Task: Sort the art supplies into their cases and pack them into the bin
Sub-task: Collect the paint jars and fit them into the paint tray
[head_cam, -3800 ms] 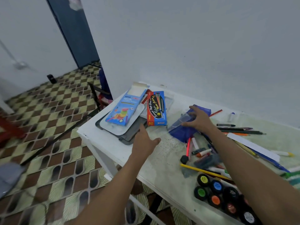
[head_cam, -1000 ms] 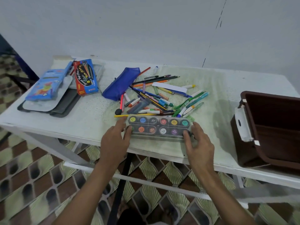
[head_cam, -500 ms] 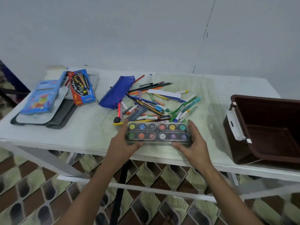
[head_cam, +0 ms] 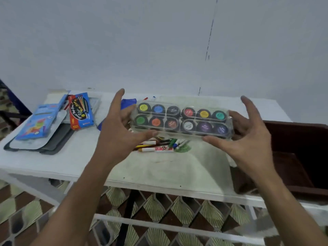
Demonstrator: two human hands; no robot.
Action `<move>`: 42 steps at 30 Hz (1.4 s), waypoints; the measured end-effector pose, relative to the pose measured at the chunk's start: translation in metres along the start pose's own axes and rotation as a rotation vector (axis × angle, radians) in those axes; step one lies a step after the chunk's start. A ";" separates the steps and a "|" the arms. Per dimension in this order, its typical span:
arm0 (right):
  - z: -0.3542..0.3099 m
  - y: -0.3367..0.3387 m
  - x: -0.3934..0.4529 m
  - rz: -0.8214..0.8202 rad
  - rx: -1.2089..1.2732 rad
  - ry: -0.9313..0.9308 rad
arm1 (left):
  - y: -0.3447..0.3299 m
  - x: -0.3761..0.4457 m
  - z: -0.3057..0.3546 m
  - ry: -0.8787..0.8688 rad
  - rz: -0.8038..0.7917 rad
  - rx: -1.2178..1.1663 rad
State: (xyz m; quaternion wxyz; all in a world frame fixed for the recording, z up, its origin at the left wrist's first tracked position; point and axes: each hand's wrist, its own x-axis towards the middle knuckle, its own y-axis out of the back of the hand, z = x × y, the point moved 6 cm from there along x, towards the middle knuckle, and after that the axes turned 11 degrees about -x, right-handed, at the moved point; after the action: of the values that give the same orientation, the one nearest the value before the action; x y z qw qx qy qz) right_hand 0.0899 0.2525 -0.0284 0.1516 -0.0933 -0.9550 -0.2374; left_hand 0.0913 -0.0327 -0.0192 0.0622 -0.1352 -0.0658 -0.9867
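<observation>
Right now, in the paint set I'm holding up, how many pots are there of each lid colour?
In the paint set, held between the left hand and right hand:
Yellow: 2
Blue: 1
Black: 1
Red: 1
Teal: 1
Green: 1
Orange: 1
Brown: 1
White: 1
Purple: 2
Total: 12 pots

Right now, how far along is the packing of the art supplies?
Early. Nothing can be seen packed in the brown bin. Both hands, left and right, hold the paint set above the table. Loose pens, the pouch and the two boxes remain unsorted.
</observation>
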 end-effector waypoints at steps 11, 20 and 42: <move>0.130 0.230 0.051 -0.111 -0.211 -0.049 | -0.261 0.001 0.006 -0.006 -0.093 0.047; 0.163 0.244 0.047 -0.301 -0.358 0.044 | -0.303 -0.015 -0.009 0.217 -0.172 0.344; 0.184 0.173 0.044 -0.650 -0.810 -0.137 | -0.331 0.000 -0.057 0.350 -0.590 0.938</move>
State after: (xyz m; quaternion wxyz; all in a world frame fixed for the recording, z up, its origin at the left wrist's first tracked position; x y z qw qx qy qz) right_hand 0.0470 0.4963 -0.0950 -0.0407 0.1412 -0.7740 -0.6159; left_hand 0.0303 0.2842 -0.1108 -0.1520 0.0962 -0.5197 -0.8352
